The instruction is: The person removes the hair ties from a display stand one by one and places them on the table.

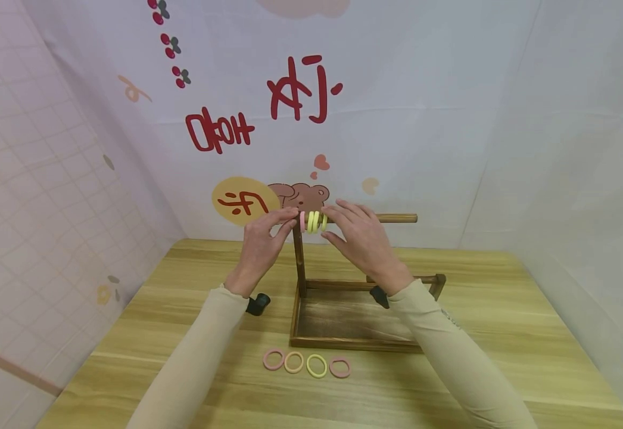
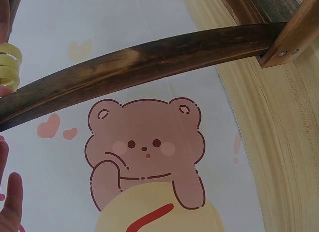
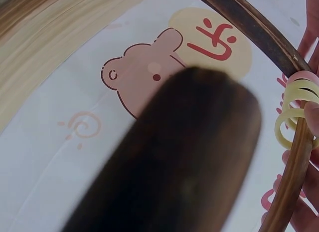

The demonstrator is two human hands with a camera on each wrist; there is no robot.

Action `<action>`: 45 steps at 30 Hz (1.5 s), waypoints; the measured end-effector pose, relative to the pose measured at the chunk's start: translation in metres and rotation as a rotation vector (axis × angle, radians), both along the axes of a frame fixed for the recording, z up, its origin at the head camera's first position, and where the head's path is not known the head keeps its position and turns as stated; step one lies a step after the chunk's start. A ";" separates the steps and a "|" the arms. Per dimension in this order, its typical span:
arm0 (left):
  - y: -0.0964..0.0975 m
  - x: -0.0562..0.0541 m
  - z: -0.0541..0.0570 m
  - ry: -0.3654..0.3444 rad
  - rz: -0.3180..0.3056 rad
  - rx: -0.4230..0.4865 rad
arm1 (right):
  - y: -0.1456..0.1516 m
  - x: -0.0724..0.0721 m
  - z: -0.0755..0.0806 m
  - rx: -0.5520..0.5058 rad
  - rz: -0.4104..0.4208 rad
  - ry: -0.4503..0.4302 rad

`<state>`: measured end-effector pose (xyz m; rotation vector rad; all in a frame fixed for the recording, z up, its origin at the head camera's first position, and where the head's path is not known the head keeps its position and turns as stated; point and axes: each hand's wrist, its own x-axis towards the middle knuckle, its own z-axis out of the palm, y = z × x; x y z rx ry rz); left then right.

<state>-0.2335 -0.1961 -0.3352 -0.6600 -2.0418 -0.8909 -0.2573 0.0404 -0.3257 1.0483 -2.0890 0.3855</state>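
A wooden stand (image 1: 299,256) holds a horizontal rod (image 1: 397,218) at the top of its upright post. Strung on the rod beside the post are a pink ring (image 1: 302,221) and two yellow rings (image 1: 313,222) close together. My right hand (image 1: 362,238) pinches a third yellow ring (image 1: 324,223) between thumb and fingers, around the rod just right of the others. At the rod's left end, my left hand (image 1: 263,241) brings thumb and forefinger together on the post's top, right against the pink ring. Several yellow rings (image 2: 10,65) show at the left wrist view's edge.
On the table (image 1: 183,298), in front of the stand's base (image 1: 343,344), lie a pink ring (image 1: 274,359), an orange ring (image 1: 293,362), a yellow ring (image 1: 317,366) and another pink ring (image 1: 340,367). A printed white cloth (image 1: 424,149) hangs behind. A blurred wooden bar (image 3: 174,157) crosses the right wrist view.
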 end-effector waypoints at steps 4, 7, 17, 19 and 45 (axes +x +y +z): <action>0.000 0.000 0.000 0.002 0.001 -0.001 | -0.001 0.000 0.001 -0.006 -0.006 -0.002; 0.000 0.000 0.000 0.003 0.001 0.000 | -0.001 0.000 0.002 -0.007 -0.015 -0.006; 0.001 0.000 0.000 -0.003 -0.001 0.002 | -0.001 0.001 0.003 -0.020 -0.011 -0.008; 0.001 0.001 0.000 -0.001 -0.002 0.002 | 0.000 0.001 0.003 -0.023 -0.008 -0.008; 0.000 0.001 -0.001 0.001 0.003 0.001 | 0.012 0.004 0.007 -0.038 0.015 0.007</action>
